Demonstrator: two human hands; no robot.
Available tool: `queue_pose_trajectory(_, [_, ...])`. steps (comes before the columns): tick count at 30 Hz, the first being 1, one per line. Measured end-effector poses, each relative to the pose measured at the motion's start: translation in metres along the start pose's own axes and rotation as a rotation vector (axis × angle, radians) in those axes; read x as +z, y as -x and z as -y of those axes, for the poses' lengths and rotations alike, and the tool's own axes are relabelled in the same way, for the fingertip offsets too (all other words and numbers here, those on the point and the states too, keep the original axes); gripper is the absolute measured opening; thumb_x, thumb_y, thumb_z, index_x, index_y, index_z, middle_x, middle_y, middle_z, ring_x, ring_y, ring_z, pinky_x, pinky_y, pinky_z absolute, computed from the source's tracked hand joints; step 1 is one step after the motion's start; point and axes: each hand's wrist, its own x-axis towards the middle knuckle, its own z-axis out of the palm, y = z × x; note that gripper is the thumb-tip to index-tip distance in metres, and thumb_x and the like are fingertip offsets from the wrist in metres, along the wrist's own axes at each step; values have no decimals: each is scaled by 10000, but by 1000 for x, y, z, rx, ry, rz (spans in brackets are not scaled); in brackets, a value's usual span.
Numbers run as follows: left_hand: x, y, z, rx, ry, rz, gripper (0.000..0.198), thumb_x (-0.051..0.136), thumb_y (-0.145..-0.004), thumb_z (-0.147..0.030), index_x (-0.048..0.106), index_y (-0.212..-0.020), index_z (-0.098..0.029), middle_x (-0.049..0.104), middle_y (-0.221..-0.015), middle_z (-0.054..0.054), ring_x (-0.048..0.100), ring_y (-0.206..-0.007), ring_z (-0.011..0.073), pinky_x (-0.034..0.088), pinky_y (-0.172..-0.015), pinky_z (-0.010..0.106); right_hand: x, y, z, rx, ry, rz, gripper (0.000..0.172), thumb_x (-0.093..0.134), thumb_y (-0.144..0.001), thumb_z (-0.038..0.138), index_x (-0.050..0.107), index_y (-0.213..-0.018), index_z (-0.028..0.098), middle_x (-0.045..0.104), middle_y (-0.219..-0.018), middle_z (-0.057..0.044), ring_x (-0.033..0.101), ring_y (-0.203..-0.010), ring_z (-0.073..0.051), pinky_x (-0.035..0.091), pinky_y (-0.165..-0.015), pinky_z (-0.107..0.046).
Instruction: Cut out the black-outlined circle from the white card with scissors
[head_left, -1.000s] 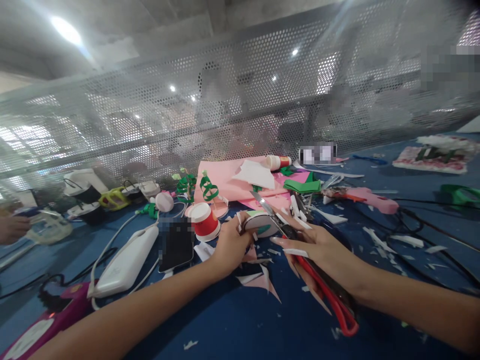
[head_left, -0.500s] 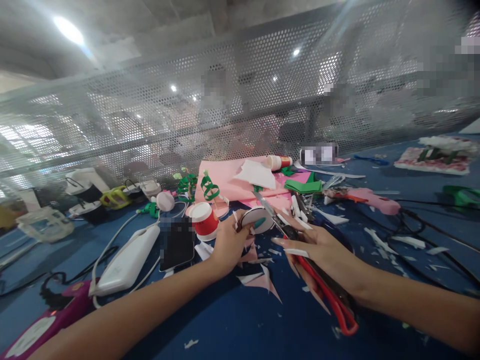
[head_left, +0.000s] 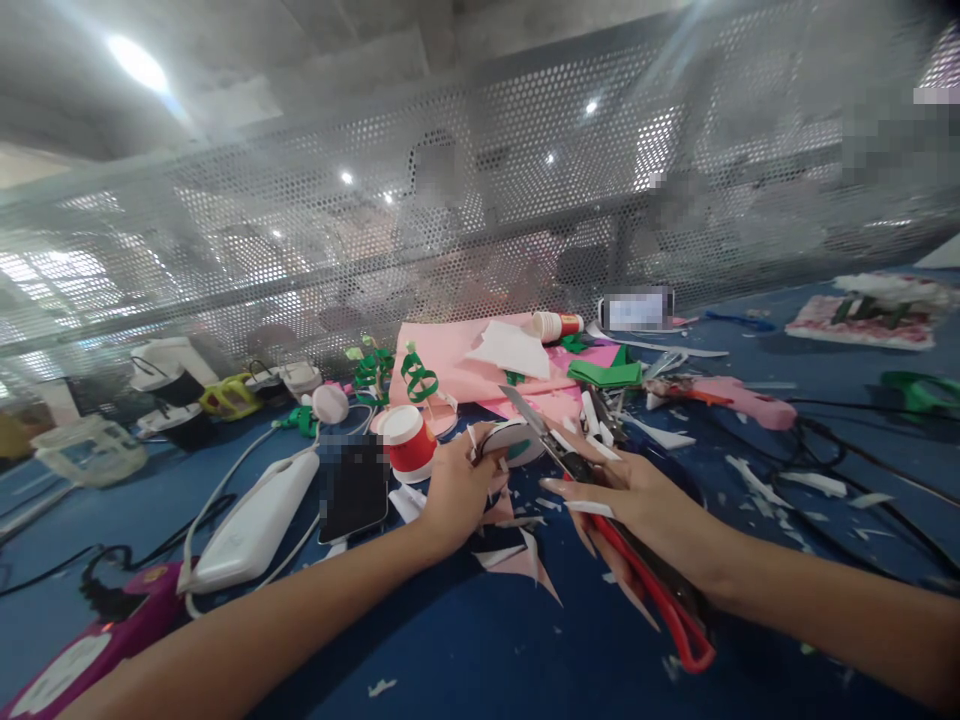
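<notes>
In the head view my left hand (head_left: 457,490) is closed on a round white piece with a dark rim (head_left: 527,447), held up above the table. My right hand (head_left: 645,500) grips scissors with red and black handles (head_left: 694,645). Their metal blades (head_left: 526,408) point up and to the left, beside the round piece's right edge; whether they touch it I cannot tell. A red and white paper cup (head_left: 409,445) stands upside down just left of my left hand. Beneath the hands lie pink and white paper scraps (head_left: 525,560).
Pink paper sheets (head_left: 435,350) lie behind the hands, with green paper curls (head_left: 418,378) beside them. A dark phone (head_left: 356,490) and a white power bank (head_left: 255,520) are at left. A pink glue gun (head_left: 742,400) with black cords lies right. A perforated metal screen (head_left: 300,230) closes the back.
The round piece has turned slightly in my left hand, and less of the thumb shows over it. The scissor blades have shifted a little to the left.
</notes>
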Motion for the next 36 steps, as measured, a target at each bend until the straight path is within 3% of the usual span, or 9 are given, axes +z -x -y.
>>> queue_pose_trajectory(14, [-1,5,6,108,-193,86,245,470,-722,-143,679,-842,-192,632,-682,-7,513,-593,107,401,-576,220,-1,0,-1,-21,52,29,773,535,-805,253,104,-1447,242,565,-513,55,500,-274,-87,382,-269,-151])
queue_pose_trajectory(18, [-1,4,3,94,-194,66,214,488,-720,-149,670,-827,-188,595,-612,-22,488,-553,98,379,-529,207,-1,1,1,-39,57,35,762,536,-805,251,122,-1445,239,572,-527,53,509,-283,-89,388,-270,-155])
queue_pose_trajectory(22, [-1,4,0,26,-116,35,190,494,-733,-191,664,-818,-182,572,-591,-26,482,-532,95,382,-485,192,0,1,2,-34,63,28,727,543,-799,263,185,-1431,241,566,-526,61,510,-275,-93,375,-257,-163])
queue_pose_trajectory(29, [-1,7,0,90,-262,90,204,487,-743,-179,678,-812,-205,605,-635,-12,499,-563,105,401,-534,206,1,0,-2,9,95,-3,514,551,-787,291,443,-1277,179,556,-501,61,506,-271,-86,405,-266,-160])
queue_pose_trajectory(36, [-1,6,-2,88,-268,20,169,490,-759,-186,656,-789,-185,574,-579,-28,481,-528,98,374,-495,200,1,-1,-2,-5,104,16,557,556,-782,283,407,-1313,198,556,-522,60,515,-271,-94,412,-261,-169])
